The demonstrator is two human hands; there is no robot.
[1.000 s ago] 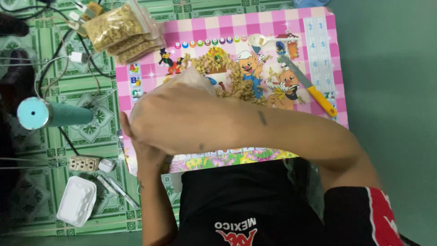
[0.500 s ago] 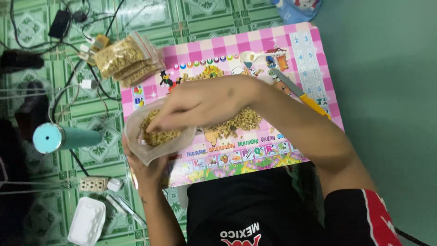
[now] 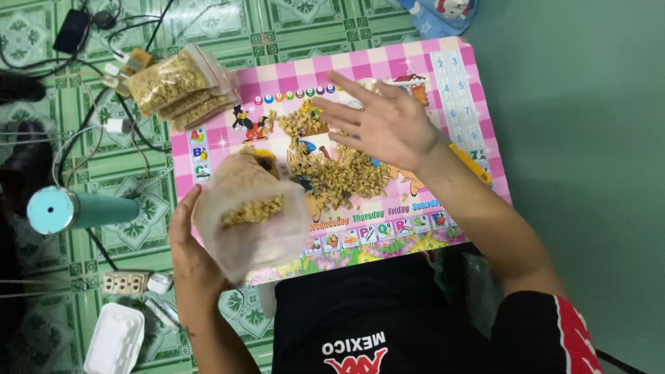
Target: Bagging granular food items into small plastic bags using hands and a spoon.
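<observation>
At the far left a teal tube (image 3: pixel 80 210) lies on the green tiled floor (image 3: pixel 138 166) among cables, with a white socket block (image 3: pixel 125 282) and a white foam box (image 3: pixel 114 341) below it. Above, at the board's top left corner, a stack of filled bags (image 3: pixel 181 90) holds the same tan bits. The left hand (image 3: pixel 190 260) grips a clear bag (image 3: pixel 251 216) from below and behind, fingers wrapped around its lower side; the bag is tilted over the board's left part and is partly filled with tan bits (image 3: pixel 253 210). The bag overlaps the near left edge of the pink board (image 3: pixel 457 90), a checked children's picture board with cartoon figures and coloured squares, lying flat on the floor in front of the person. In the middle of the board sits a loose pile (image 3: pixel 339 173) of tan bits, just right of the bag's mouth. The right hand (image 3: pixel 384 125) hovers over the pile's upper right, palm down, fingers spread wide and holding nothing. A yellow tool (image 3: pixel 474 166) lies on the board just beyond the right wrist, mostly hidden by the forearm. A blue cloth (image 3: pixel 443 14) shows at the top edge.
</observation>
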